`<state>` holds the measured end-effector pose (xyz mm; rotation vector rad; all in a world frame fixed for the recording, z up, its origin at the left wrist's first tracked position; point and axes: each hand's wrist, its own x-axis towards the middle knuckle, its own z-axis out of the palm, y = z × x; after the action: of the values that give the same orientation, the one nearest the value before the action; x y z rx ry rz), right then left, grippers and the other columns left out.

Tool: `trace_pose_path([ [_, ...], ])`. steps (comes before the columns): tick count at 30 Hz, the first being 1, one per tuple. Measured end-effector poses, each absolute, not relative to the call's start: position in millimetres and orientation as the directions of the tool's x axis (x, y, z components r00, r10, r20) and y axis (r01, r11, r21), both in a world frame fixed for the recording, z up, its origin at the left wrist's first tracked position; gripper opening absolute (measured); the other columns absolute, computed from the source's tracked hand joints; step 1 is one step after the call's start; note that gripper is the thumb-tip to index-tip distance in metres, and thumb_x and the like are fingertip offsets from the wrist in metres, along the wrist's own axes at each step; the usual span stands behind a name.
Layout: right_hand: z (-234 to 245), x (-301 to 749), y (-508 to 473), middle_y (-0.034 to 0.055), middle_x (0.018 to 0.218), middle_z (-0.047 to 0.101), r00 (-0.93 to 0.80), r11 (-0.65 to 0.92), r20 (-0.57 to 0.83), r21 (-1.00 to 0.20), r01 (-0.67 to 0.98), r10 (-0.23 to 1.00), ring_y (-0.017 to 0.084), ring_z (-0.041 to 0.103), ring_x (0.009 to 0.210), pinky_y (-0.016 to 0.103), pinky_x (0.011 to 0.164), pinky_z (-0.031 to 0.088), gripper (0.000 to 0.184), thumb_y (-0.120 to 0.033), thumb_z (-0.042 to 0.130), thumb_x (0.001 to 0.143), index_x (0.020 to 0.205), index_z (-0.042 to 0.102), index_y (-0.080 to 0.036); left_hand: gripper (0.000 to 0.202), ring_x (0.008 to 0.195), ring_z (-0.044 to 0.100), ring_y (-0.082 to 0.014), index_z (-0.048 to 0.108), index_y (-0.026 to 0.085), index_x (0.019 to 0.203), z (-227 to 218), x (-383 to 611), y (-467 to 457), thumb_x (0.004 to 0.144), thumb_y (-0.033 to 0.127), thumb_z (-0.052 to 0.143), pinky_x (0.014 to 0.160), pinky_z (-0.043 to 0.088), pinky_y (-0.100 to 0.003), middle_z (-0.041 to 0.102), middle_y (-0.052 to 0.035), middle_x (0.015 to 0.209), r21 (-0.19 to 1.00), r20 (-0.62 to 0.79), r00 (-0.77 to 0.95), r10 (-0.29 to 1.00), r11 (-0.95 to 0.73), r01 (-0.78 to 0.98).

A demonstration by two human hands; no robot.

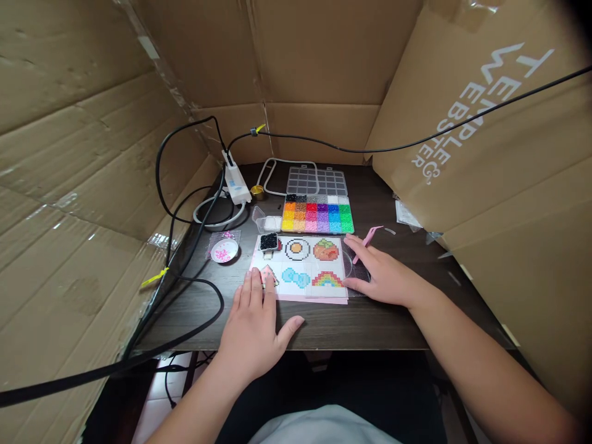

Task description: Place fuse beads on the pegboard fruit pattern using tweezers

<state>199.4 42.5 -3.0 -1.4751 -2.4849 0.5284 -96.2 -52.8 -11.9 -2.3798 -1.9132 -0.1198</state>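
Head view: left hand flat, fingers extended, on white pixel-pattern sheet, near left; right hand partly spread at right edge, grip on pink slim tweezers unclear. Pink beads loose in round white dish, left; no finished beadwork visible.

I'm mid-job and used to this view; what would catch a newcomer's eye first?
Probably the brightly coloured beads, sorted by colour in a divided box beyond the pattern sheet, which shows pixel pictures such as a fried egg and a rainbow. Next, the pink tweezers at the right hand, to the right of that sheet. The large white lettering on the right cardboard wall also stands out.
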Motion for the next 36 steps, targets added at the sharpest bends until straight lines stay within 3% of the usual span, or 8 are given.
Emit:
trace_pose_path([
  [16, 1.0, 179.8, 36.3, 0.0133, 0.161, 0.023, -0.405, 0.352, -0.042, -0.422, 0.836, 0.913, 0.035, 0.037, 0.142, 0.052, 0.108, 0.042, 0.089, -0.062, 0.053, 0.087, 0.156, 0.014, -0.022, 0.089, 0.146, 0.022, -0.0416, 0.034, -0.001, 0.148, -17.4, -99.7, -53.1, 0.088, 0.065, 0.041, 0.111, 0.03, -0.056, 0.026, -0.0322, 0.154, -0.048, 0.16, 0.255, 0.954, -0.251, 0.967],
  [24, 3.7, 179.1, 41.1, 0.013, 0.162, 0.022, -0.433, 0.377, -0.052, -0.403, 0.834, 0.9, 0.035, 0.032, 0.145, 0.052, 0.109, 0.043, 0.089, -0.057, 0.057, 0.087, 0.156, 0.012, -0.024, 0.097, 0.147, 0.017, -0.0405, 0.014, 0.004, 0.155, -17.0, -102.5, -51.8, 0.086, 0.065, 0.043, 0.109, 0.029, -0.057, 0.015, -0.0281, 0.159, -0.005, 0.114, 0.237, 0.965, -0.238, 0.971],
  [30, 5.4, 181.6, 40.6, 0.0126, 0.161, 0.025, -0.42, 0.371, -0.011, -0.447, 0.814, 0.907, 0.036, 0.045, 0.136, 0.052, 0.105, 0.047, 0.094, -0.054, 0.062, 0.085, 0.157, 0.007, -0.027, 0.097, 0.147, 0.018, -0.0413, 0.011, 0.006, 0.156, -14.4, -102.7, -50.4, 0.085, 0.062, 0.045, 0.111, 0.024, -0.058, 0.011, -0.0251, 0.161, 0.042, 0.124, 0.242, 0.962, -0.248, 0.968],
  [33, 7.4, 185.5, 40.8, 0.0117, 0.155, 0.037, -0.353, 0.338, 0.067, -0.493, 0.802, 0.933, 0.034, 0.054, 0.129, 0.05, 0.104, 0.048, 0.089, -0.053, 0.064, 0.084, 0.155, 0.017, -0.028, 0.095, 0.147, 0.019, -0.041, 0.012, 0.007, 0.156, -12.9, -101.6, -48.9, 0.085, 0.06, 0.046, 0.112, 0.023, -0.058, 0.011, -0.0241, 0.161, 0.062, 0.131, 0.233, 0.964, -0.243, 0.968],
  [36, 5.2, 192.2, 45.3, 0.0107, 0.147, 0.049, -0.254, 0.363, 0.264, -0.563, 0.743, 0.93, 0.03, 0.053, 0.13, 0.047, 0.108, 0.046, 0.077, -0.042, 0.065, 0.087, 0.152, 0.027, -0.026, 0.092, 0.147, 0.017, -0.0405, 0.015, 0.009, 0.156, -12.0, -100.7, -48.8, 0.086, 0.059, 0.046, 0.113, 0.022, -0.059, 0.011, -0.022, 0.162, 0.075, 0.125, 0.221, 0.967, -0.231, 0.97],
])
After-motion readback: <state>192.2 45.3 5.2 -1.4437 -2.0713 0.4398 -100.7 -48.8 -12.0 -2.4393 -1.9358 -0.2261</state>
